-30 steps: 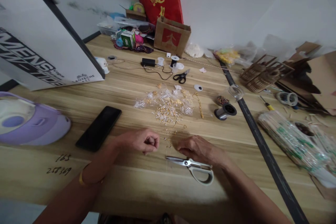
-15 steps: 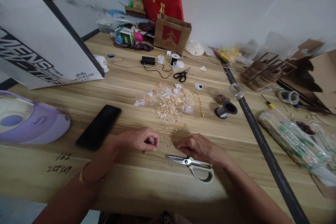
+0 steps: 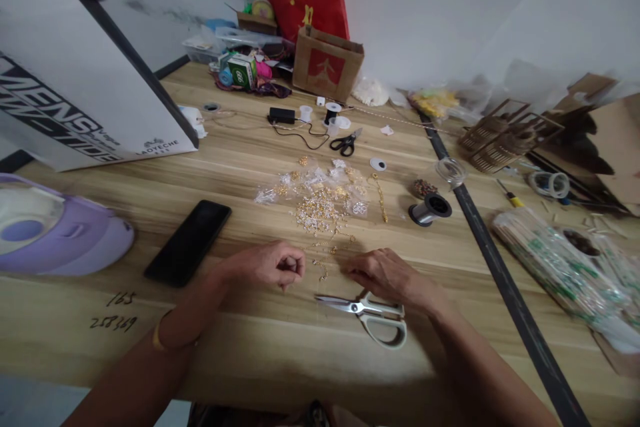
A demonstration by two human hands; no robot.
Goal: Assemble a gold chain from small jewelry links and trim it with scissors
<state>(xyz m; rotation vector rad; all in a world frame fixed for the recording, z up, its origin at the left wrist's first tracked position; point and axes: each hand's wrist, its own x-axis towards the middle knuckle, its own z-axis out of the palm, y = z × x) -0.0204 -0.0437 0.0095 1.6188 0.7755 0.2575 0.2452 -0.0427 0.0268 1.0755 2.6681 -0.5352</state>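
Lying off to the left is a black phone (image 3: 189, 243); next comes the left hand (image 3: 276, 265), fingers curled in, can't tell if they're pinching anything; small gold chain bits (image 3: 323, 275) sit on the table between both hands, with loose beads (image 3: 317, 211) heaped behind; pale-handled scissors (image 3: 357, 307) lie just nearer than the right hand (image 3: 384, 272), also curled, contents hidden; then a spool (image 3: 425, 213) further right.

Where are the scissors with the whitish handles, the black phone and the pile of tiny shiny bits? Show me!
Scissors with the whitish handles (image 3: 356, 307): head view, on the pivot.
Black phone (image 3: 189, 243): head view, middle of its dark face.
Pile of tiny shiny bits (image 3: 319, 212): head view, middle of the pile.
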